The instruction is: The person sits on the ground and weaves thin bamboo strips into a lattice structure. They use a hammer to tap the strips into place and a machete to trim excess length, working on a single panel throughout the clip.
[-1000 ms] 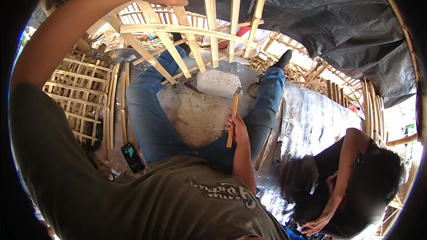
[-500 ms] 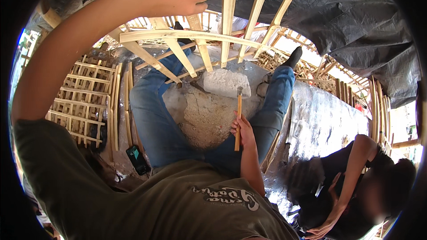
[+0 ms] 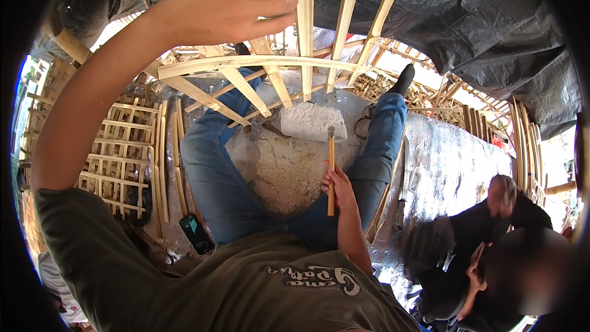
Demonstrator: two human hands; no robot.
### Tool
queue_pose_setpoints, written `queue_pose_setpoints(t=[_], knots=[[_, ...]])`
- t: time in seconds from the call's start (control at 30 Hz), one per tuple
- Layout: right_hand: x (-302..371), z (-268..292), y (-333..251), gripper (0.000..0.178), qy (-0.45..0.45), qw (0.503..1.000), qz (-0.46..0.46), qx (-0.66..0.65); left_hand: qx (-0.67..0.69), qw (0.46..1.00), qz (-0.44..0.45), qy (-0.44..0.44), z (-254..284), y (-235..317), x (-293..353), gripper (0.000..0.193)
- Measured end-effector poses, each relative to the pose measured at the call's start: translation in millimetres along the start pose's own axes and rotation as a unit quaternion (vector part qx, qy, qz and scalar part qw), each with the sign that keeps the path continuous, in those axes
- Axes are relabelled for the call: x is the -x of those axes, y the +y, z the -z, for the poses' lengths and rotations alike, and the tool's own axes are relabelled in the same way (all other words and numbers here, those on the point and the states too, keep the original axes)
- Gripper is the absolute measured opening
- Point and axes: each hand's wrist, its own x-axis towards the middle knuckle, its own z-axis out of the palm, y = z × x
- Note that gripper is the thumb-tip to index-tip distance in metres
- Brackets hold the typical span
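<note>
My left hand (image 3: pixel 246 5), raised at the top of the view, has its fingers curled against a slatted wooden frame (image 3: pixel 246 62); the exact grip is partly hidden. Several pale slats fan across a slightly bowed crosspiece, and their lower ends hang near a whitish stone block (image 3: pixel 313 122) between my legs. In my right hand (image 3: pixel 340 188) is a thin-handled hammer (image 3: pixel 331 175), its handle pointing toward me. The small metal head lies over the block's near right edge.
Stacked wooden lattices (image 3: pixel 120 150) and loose strips lie at left, with a phone (image 3: pixel 196 234) near my hip. A saw (image 3: pixel 404 181) lies right of my leg. Another person (image 3: pixel 455 258) sits at lower right. Dark plastic sheeting (image 3: pixel 479 18) hangs above.
My left hand has come slightly lower and right, and the frame has shifted a little left. The hammer stays by the block. The other person's forearm has swung up from its low position.
</note>
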Motion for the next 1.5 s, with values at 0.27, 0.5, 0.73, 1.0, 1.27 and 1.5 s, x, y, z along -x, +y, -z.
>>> queue_pose_setpoints(t=[0.27, 0.5, 0.73, 1.0, 1.27, 1.5], knots=[[-2, 0, 2, 0.044, 0.002, 1.000, -0.009, 0.006, 0.075, 0.899, 0.420, -0.102, 26, -4, -16, 0.070], [-3, 5, 5, 0.044, 0.002, 1.000, -0.001, 0.011, 0.296, 0.768, 0.460, -0.333, 30, -25, -30, 0.069], [-2, 5, 4, 0.048, 0.000, 1.000, 0.006, -0.004, 0.310, 0.818, 0.429, -0.226, -1, -33, -13, 0.066], [-3, 6, 7, 0.047, -0.008, 1.000, 0.013, -0.003, 0.246, 0.862, 0.370, -0.242, -22, -46, -15, 0.055], [3, -4, 1, 0.044, 0.013, 1.000, -0.002, -0.004, 0.232, 0.885, 0.355, -0.192, -26, -42, -18, 0.052], [-1, -2, 4, 0.041, 0.016, 1.000, -0.004, -0.011, 0.233, 0.866, 0.383, -0.223, -21, -41, -30, 0.051]])
